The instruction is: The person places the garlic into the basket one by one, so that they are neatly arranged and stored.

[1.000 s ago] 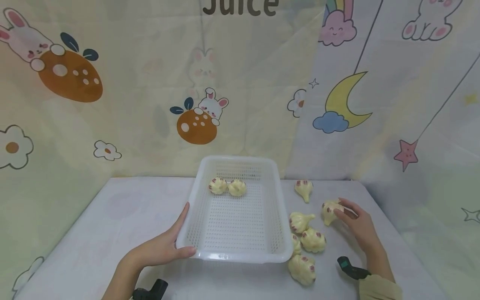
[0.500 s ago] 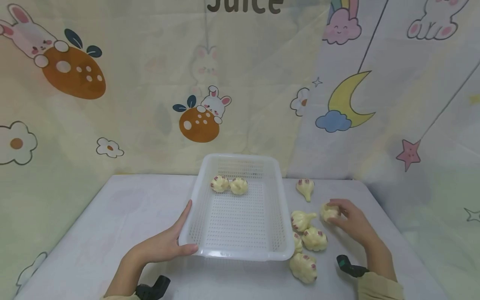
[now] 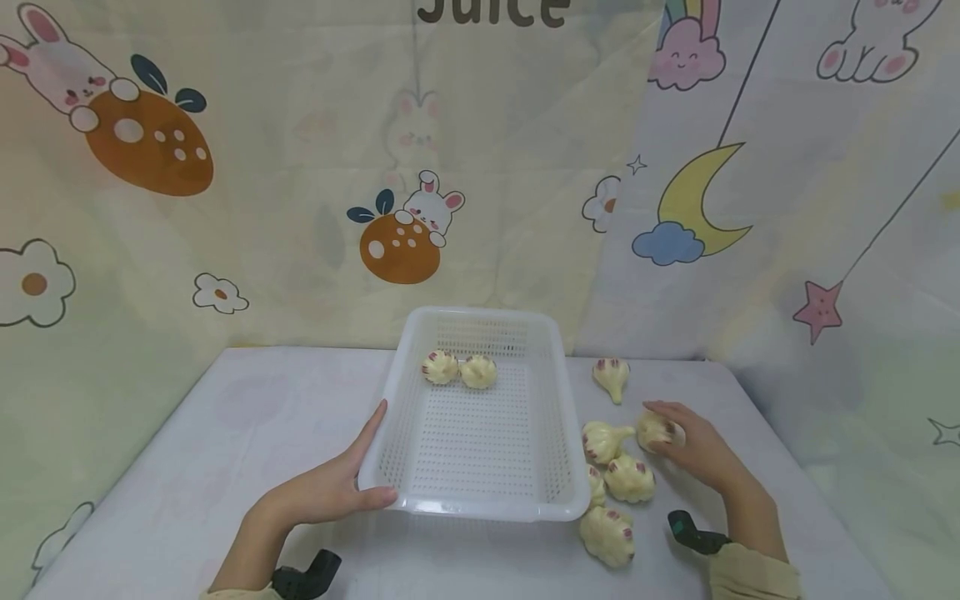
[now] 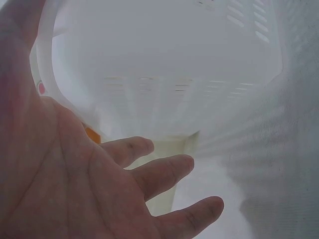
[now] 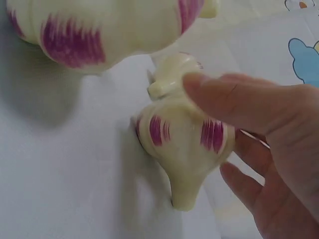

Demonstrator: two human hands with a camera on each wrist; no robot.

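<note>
My right hand (image 3: pixel 697 450) pinches a garlic bulb (image 5: pixel 184 139) with purple streaks between thumb and fingers, at or close to the tabletop. In the right wrist view the bulb's stem points down and the thumb lies across its upper side. My left hand (image 3: pixel 326 496) rests at the near left corner of a white perforated plastic basket (image 3: pixel 487 508). Its thumb lies along the front rim, and its other fingers (image 4: pixel 164 174) stretch out loosely beneath in the left wrist view. Two garlic bulbs (image 3: pixel 440 367) sit side by side at the basket's far end.
Several more garlic bulbs (image 3: pixel 630 479) lie along the basket's right side, and one bulb (image 3: pixel 612 379) lies farther back. A white cloth covers the table (image 3: pixel 285 400). Behind stands a printed curtain (image 3: pixel 510 250) with cartoon figures.
My right hand has closed further round the garlic bulb, and both have shifted slightly left. The left hand and the basket keep their places; the camera view has drifted a little.
</note>
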